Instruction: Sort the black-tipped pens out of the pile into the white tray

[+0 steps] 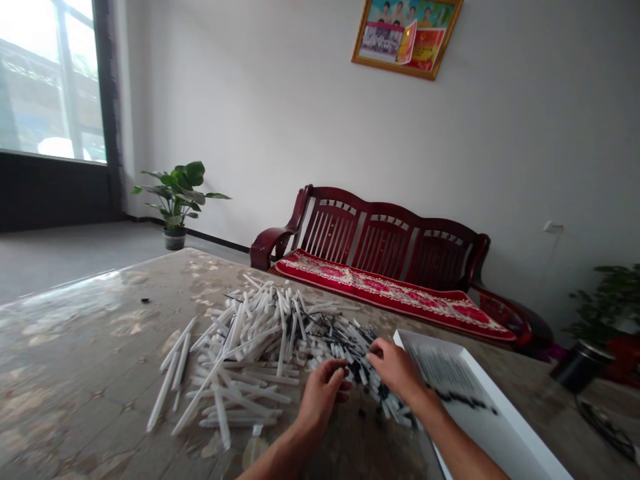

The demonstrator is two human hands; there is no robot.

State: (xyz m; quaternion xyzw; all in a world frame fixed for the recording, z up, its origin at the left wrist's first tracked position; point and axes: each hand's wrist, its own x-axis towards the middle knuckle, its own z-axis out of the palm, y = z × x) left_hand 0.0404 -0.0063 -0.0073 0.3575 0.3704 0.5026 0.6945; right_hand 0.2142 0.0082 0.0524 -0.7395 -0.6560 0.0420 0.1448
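My left hand (323, 395) is over the table with its fingers curled toward the thumb. Whatever it holds, if anything, is too small to make out. Close by on the right, my right hand (395, 368) has its fingers drawn together over a heap of short clear-and-black pieces (383, 393); its fingertips hide what may be in them. To the left lies a large loose pile of white plastic tubes (250, 333), like pen barrels. Under my right forearm is a shallow white box (515, 427), holding a row of slim clear sticks with dark ends (445, 370).
The patterned tabletop (80, 373) carries a small black piece (145, 300) at far left. A dark cylinder (583, 365) and a coiled black cable (607, 427) lie right of the box. Beyond the table stand a red wooden bench (385, 243) and a potted plant (175, 200).
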